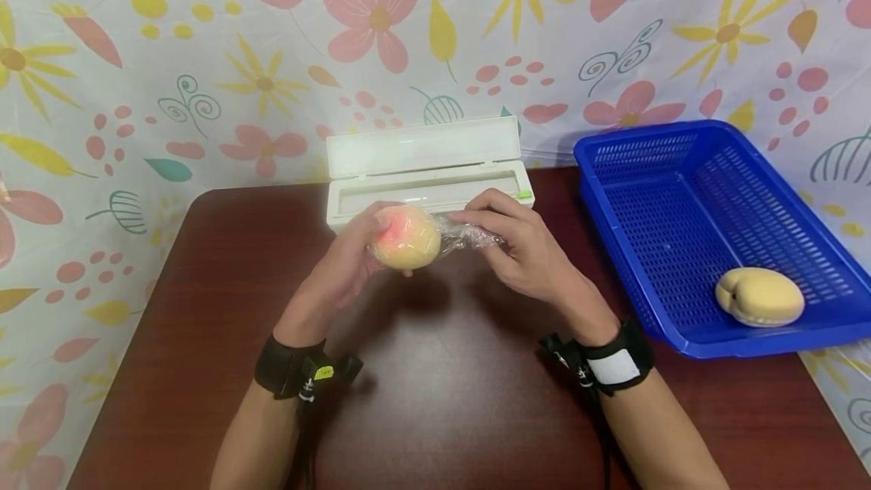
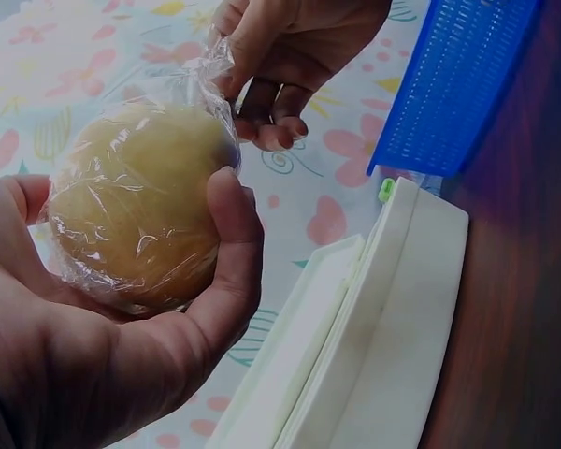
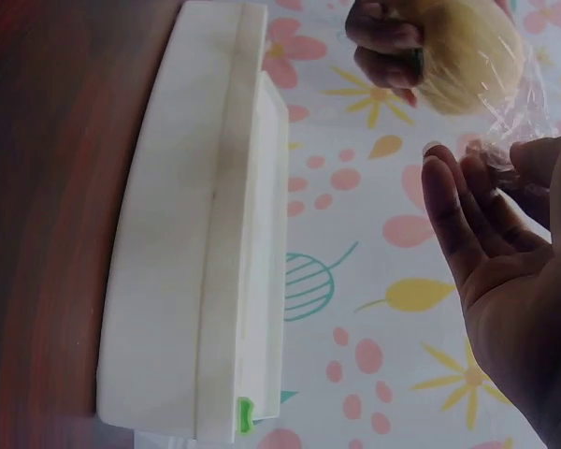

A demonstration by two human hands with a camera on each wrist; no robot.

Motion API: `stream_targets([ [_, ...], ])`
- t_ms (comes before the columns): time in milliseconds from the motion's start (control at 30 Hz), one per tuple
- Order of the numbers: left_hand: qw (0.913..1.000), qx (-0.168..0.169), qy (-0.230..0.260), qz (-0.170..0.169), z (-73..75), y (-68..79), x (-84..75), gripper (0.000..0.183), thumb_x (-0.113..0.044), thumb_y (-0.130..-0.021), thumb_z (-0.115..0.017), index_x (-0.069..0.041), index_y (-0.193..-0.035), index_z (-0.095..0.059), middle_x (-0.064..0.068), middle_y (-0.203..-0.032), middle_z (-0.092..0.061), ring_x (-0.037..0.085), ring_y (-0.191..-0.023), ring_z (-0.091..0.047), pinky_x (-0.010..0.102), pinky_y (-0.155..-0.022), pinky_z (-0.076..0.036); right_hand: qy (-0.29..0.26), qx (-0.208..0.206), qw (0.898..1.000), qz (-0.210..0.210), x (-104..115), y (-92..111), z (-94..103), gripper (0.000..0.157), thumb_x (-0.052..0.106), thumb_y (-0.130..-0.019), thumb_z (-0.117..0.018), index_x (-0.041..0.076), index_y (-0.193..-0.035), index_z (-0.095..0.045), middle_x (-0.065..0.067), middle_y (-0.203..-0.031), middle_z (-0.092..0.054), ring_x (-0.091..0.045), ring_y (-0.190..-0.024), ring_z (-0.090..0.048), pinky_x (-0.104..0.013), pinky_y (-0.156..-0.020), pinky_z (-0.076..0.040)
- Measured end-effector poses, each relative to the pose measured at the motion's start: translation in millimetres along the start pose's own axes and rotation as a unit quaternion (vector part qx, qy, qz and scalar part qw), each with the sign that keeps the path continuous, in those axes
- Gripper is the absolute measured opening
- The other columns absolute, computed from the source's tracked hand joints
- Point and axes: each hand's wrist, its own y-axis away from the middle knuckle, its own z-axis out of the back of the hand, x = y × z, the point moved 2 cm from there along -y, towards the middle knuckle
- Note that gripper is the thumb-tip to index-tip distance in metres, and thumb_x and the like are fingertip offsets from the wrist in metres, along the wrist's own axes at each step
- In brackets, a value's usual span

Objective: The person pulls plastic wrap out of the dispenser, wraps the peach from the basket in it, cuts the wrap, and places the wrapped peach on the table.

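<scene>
A peach (image 1: pixel 410 239), yellow with a pink blush, is wrapped in clear plastic film and held above the table. My left hand (image 1: pixel 348 252) grips it from the left, thumb and fingers curled round its sides. To its right the loose film (image 1: pixel 469 237) is gathered into a twisted tail. My right hand (image 1: pixel 524 248) pinches that tail between thumb and fingers. In the left wrist view the film (image 2: pixel 150 206) lies wrinkled over the peach's surface. Behind the hands stands a white film dispenser box (image 1: pixel 429 191), its lid raised.
At the right a blue plastic basket (image 1: pixel 615 248) holds a yellow, peach-shaped fruit (image 1: pixel 760 297) in its near right corner. A green slider (image 1: pixel 523 194) sits at the dispenser's right end. The dark wooden table (image 1: pixel 435 399) meets a flower-patterned cloth (image 1: pixel 265 59) at the back.
</scene>
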Motion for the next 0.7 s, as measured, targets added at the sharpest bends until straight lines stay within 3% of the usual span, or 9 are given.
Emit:
stream_targets([
  [167, 0.9996, 0.016, 0.021, 0.013, 0.8, 0.4, 1.2, 0.043, -0.028, -0.101, -0.041, 0.003, -0.130, -0.045, 0.018, -0.110, -0.058, 0.028, -0.084, -0.060, 0.038, -0.066, -0.055, -0.004, -0.011, 1.000, 0.001, -4, 2, -1.4, 0.042, -0.012, -0.081, -0.048, 0.004, -0.113, -0.071, -0.003, -0.102, -0.061, -0.015, -0.088, -0.052, -0.023, -0.071, -0.039],
  [500, 0.9942, 0.060, 0.077, 0.045, 1.2, -2.3, 3.8, 0.057, -0.035, -0.098, -0.036, 0.007, -0.135, -0.043, 0.027, -0.116, -0.056, 0.032, -0.090, -0.060, 0.038, -0.066, -0.054, -0.016, -0.036, 0.999, 0.020, 16, -8, 4.0, 0.053, -0.021, -0.073, -0.042, 0.001, -0.110, -0.071, -0.010, -0.096, -0.060, -0.019, -0.086, -0.052, -0.024, -0.070, -0.038],
  [700, 0.9921, 0.060, 0.101, 0.044, 1.6, -4.4, 6.3, 0.057, -0.034, -0.096, -0.039, 0.008, -0.134, -0.045, 0.026, -0.114, -0.056, 0.032, -0.088, -0.060, 0.038, -0.064, -0.055, 0.004, -0.033, 0.999, 0.040, -1, -1, 0.9, 0.048, -0.013, -0.079, -0.042, 0.001, -0.116, -0.070, -0.007, -0.104, -0.060, -0.015, -0.093, -0.052, -0.024, -0.073, -0.039],
])
